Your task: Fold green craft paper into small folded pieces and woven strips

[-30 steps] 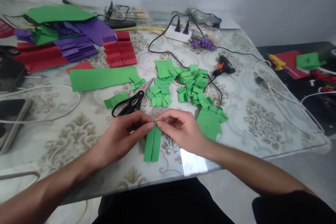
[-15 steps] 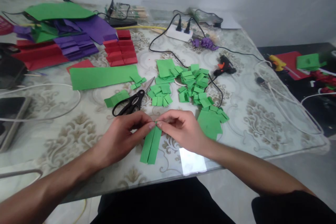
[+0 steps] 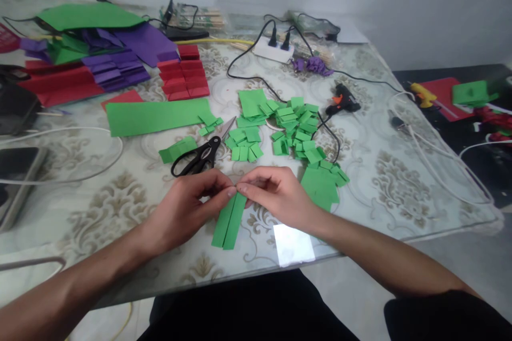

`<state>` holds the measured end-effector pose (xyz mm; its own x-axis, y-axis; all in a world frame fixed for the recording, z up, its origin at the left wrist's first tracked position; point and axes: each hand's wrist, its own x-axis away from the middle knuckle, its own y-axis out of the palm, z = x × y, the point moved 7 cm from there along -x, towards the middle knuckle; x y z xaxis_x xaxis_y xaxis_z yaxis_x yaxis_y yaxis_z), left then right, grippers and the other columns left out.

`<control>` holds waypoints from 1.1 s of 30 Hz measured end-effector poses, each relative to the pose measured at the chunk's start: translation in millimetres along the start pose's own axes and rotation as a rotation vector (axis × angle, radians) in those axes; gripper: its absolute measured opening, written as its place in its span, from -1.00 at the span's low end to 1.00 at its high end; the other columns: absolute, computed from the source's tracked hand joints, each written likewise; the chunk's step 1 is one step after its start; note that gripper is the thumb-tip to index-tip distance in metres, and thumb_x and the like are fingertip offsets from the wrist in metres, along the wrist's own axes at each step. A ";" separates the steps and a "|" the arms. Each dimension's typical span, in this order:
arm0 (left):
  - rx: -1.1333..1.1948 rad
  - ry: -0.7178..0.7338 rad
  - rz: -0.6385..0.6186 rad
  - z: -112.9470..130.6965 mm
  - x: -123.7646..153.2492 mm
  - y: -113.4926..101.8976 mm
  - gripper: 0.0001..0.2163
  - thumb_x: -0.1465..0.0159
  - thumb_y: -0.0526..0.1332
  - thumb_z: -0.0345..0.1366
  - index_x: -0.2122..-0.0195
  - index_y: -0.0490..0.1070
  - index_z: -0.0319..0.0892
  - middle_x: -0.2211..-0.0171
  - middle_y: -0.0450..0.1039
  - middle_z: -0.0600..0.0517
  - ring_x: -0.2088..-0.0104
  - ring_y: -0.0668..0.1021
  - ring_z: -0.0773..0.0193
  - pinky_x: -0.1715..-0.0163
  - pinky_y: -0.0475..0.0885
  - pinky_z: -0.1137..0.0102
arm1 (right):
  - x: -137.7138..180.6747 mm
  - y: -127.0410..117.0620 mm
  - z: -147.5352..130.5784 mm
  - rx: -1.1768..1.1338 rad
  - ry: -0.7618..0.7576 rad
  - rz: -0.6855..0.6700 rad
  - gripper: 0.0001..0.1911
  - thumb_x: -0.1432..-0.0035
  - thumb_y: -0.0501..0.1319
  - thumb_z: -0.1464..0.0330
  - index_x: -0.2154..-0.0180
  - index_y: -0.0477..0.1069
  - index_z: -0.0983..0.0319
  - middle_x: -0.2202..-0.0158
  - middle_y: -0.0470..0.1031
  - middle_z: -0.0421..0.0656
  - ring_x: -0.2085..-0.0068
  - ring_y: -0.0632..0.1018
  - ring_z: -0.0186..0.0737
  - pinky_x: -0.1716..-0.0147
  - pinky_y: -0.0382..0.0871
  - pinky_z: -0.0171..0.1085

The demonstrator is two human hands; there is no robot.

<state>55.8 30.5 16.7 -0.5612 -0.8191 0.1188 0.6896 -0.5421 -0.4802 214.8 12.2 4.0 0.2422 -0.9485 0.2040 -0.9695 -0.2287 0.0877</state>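
A green paper strip (image 3: 229,222) with a lengthwise crease down its middle hangs toward the table's front edge. My left hand (image 3: 199,198) pinches its far end, and my right hand (image 3: 273,192) pinches the same end from the other side, the fingertips almost touching. The fingers hide that end. Just beyond my left hand lie black-handled scissors (image 3: 205,153), blades pointing away to the right. Beyond my hands are a pile of small folded green paper pieces (image 3: 298,122) and a larger green sheet (image 3: 320,189).
A long green strip (image 3: 158,117) lies left, with folded red paper (image 3: 184,80) and purple paper (image 3: 118,70) behind. A black glue gun (image 3: 343,100) rests at the right, its cord near the pile. A white power strip (image 3: 273,51) stands at the back; a phone-like device (image 3: 18,181) lies far left.
The near end of the green strip has swung slightly to the left. Both hands keep their pinch in nearly the same place.
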 end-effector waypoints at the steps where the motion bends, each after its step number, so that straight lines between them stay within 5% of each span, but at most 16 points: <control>1: 0.001 -0.005 0.000 -0.5 -0.1 0.1 -0.71 -0.45 0.20 -0.10 0.30 0.52 -0.18 0.42 0.49 0.08 0.43 0.45 0.32 0.45 0.34 0.46 | 0.1 0.3 -0.1 0.008 -0.001 -0.002 -0.71 -0.14 0.47 0.14 0.32 0.61 0.24 0.42 0.61 -0.19 0.42 0.62 -0.29 0.43 0.50 -0.32; 11: -0.005 0.007 0.000 3.1 -0.4 -0.5 -0.72 -0.43 0.21 -0.11 0.32 0.53 -0.18 0.43 0.52 0.07 0.43 0.48 0.30 0.44 0.36 0.46 | 3.8 1.8 -0.2 0.076 -0.050 0.039 -0.84 -0.23 0.37 0.26 0.30 0.58 0.24 0.42 0.54 -0.21 0.44 0.49 -0.35 0.47 0.36 -0.34; 19: -0.011 0.004 0.015 2.7 -0.7 -2.2 -0.71 -0.44 0.21 -0.09 0.30 0.54 -0.18 0.44 0.50 0.07 0.44 0.47 0.30 0.46 0.35 0.47 | 1.1 2.2 2.5 -0.071 0.027 -0.014 -0.85 -0.18 0.39 0.26 0.31 0.59 0.22 0.35 0.60 -0.20 0.35 0.62 -0.28 0.30 0.58 -0.27; 33: 0.023 -0.014 -0.019 4.7 -0.3 -0.7 -0.71 -0.44 0.19 -0.08 0.28 0.54 -0.16 0.41 0.51 0.05 0.41 0.49 0.27 0.43 0.37 0.44 | 1.7 1.9 0.3 0.000 -0.030 0.029 -0.79 -0.15 0.45 0.24 0.35 0.54 0.23 0.45 0.48 -0.25 0.44 0.44 -0.35 0.48 0.32 -0.34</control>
<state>57.7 30.2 21.0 -0.5680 -0.8110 0.1400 0.6890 -0.5616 -0.4581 213.4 10.0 4.2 0.2126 -0.9609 0.1775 -0.9762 -0.2009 0.0817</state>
